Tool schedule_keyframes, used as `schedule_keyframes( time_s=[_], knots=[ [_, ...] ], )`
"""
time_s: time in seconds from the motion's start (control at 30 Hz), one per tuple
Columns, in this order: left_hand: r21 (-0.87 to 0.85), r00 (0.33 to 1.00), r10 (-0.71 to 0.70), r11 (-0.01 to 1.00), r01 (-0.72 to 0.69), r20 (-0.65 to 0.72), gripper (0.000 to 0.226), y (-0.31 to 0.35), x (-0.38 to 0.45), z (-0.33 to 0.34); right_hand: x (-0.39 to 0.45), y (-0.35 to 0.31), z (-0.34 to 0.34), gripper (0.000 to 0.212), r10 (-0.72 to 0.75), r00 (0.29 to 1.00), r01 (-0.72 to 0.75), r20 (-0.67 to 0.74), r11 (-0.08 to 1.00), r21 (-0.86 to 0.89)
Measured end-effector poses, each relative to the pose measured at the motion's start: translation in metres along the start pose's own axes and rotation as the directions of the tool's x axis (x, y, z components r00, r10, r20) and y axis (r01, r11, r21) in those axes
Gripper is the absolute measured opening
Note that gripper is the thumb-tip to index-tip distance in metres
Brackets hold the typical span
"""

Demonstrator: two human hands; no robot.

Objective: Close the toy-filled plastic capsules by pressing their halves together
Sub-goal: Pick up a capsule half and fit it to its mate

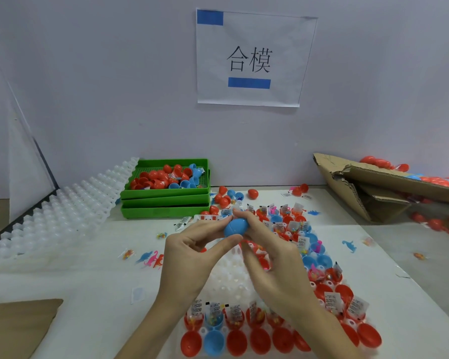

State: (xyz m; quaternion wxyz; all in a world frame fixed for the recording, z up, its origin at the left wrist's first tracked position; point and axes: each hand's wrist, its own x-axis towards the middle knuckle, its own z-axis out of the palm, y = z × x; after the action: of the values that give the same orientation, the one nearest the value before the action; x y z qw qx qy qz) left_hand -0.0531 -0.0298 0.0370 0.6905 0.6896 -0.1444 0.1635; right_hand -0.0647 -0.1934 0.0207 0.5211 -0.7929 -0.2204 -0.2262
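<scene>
The blue egg-shaped plastic capsule (236, 227) is held above the worktop (94, 288), long axis running left hand (192, 251) to right hand (266, 255), both pinching its ends equally near, seam between.

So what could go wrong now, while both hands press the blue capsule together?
1. Both hands, left and right, pinch the smooth blue capsule by the fingertips, so it might slip and drop onto the open capsules below.
2. The paper slips stick up from those open halves; a forearm resting over the near row could knock them out.
</scene>
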Motion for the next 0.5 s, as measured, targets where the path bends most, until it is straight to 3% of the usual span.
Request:
schedule_keyframes(
  time_s=[0.23, 0.33, 0.5],
  knots=[
    [-0.101, 0.985, -0.161, 0.981, 0.167, 0.06, 0.034, 0.003, -0.003, 0.006, -0.005, -0.002, 0.008, 0.063, -0.093, 0.987, 0.049, -0.132, 0.953, -0.299],
    [-0.084, 0.982, -0.172, 0.98, 0.179, 0.078, 0.032, 0.007, -0.008, 0.012, -0.006, -0.001, 0.009, 0.049, -0.139, 0.971, 0.063, -0.195, 0.934, -0.351],
    [-0.08, 0.983, -0.186, 0.98, 0.184, -0.009, 0.034, 0.007, -0.011, 0.017, -0.006, -0.001, 0.011, 0.051, -0.125, 0.982, 0.064, -0.142, 0.927, -0.37]
  ],
)
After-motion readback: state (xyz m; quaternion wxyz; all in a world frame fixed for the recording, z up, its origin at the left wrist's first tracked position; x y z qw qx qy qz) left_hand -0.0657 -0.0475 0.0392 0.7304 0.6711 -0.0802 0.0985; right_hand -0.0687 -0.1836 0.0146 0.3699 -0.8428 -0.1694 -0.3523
